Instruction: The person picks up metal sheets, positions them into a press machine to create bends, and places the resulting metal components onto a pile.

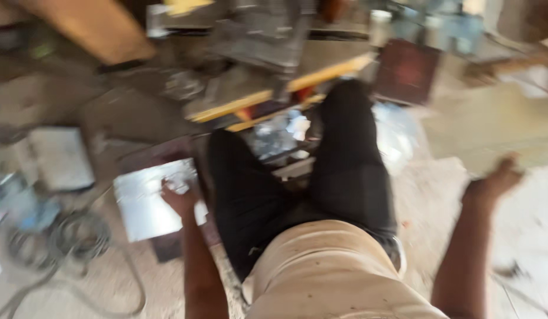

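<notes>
Pretty blurry shot, but the left hand [178, 199] has its fingers [167, 190] down on a shiny metal sheet [145, 204] lying flat on the floor [439, 195]; can't tell if they're gripping it or just pressing. The sheet spreads out mostly to the left of those fingers. The right hand [493, 184] is way off on the other side, touching nothing, fingers too smeared to read. Coiled cable [79, 236] sits beyond the sheet's far edge.

Head camera, single view: worn high on the person, facing steeply down over the black trousers [297, 189]. Near range; heavy motion blur. Floor spreads left and right of the trousers, cluttered workbench beyond them at top.
</notes>
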